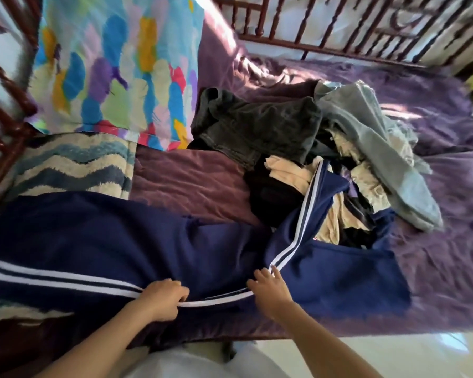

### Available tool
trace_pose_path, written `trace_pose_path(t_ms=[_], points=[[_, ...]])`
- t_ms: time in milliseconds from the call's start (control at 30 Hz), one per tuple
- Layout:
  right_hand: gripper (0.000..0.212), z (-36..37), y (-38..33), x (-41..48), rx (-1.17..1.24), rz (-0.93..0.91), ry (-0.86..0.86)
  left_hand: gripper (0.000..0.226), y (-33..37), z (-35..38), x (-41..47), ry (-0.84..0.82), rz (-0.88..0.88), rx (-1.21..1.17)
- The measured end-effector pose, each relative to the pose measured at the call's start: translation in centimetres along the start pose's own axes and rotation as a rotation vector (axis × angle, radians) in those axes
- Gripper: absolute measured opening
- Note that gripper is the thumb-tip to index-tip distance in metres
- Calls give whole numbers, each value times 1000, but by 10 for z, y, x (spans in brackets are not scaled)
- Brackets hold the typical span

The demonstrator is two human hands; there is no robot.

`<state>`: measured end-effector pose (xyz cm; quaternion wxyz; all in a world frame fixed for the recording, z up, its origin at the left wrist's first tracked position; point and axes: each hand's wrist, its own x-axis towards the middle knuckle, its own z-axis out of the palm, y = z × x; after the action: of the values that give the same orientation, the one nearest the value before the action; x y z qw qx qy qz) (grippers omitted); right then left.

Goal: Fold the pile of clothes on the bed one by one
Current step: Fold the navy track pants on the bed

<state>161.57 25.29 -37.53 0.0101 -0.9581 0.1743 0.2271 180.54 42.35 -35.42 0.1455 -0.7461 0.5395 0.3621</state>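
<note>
A bedroom in a home is shown. A bed (434, 268) is spread with a purple cover and is enclosed by a dark red wooden spindle frame (339, 47) at the far side and the left. A bright multicoloured quilt (115, 66) and a wavy-striped fleece blanket (74, 165) are kept at the left end. A pile of clothes (298, 137) is heaped on the cover, and pale glossy floor (366, 356) is seen at the near right.

A multicoloured cloth (115, 69) — patches of blue, yellow, purple and pink — stands propped at the far left, its lower edge lying over a blanket (74, 165) with wavy blue and cream stripes. A purple sheet (434, 268) spreads to the right, creased and sunlit at the back. A dark red railing (339, 28) with turned spindles runs behind it — pale glossy floor (393, 356) shows below.
</note>
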Motion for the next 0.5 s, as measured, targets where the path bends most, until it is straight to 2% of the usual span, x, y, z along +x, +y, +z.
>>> trace_pose_path(t_ms=[133,200,267,400,500], points=[[50,-9,54,14,-120,-7,115,32,21,3,-6,-10,-164,75],[52,-17,84,20,-104,21,41,36,34,2,-1,35,-254,45],[43,-20,113,31,-116,41,5,40,50,2,7,76,-312,-18],[48,-12,156,42,-256,-24,-52,47,101,3,34,129,-303,-86],[39,-6,176,27,-185,23,-64,37,139,2,46,161,-257,-24]])
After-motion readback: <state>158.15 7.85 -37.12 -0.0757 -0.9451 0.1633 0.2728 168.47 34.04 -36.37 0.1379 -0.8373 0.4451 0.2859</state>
